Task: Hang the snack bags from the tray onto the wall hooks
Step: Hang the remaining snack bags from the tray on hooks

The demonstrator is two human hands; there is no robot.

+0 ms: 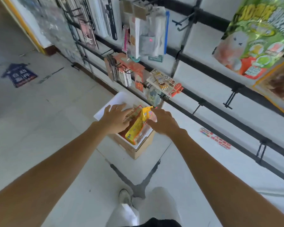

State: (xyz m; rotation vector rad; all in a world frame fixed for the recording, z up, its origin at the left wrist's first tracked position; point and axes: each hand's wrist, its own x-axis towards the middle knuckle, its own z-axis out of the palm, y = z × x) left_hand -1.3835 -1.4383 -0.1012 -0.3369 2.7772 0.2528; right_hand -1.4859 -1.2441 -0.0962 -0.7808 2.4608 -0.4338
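Both hands reach into the white foam tray point(105, 107) on its cardboard box point(134, 149). The right hand point(163, 122) pinches the yellow printed snack bag point(138, 126); the left hand point(116, 117), fingers spread, steadies neighbouring packets. Best lifted by its top edge, keeping the hang-hole free for a black wall hook point(229, 99).

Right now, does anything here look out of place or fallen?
Yes. One packet with red print lies on the floor by the wall's base, right of the white tray, apart from it. It may have fallen. Both hands are at the snack bags in the tray.
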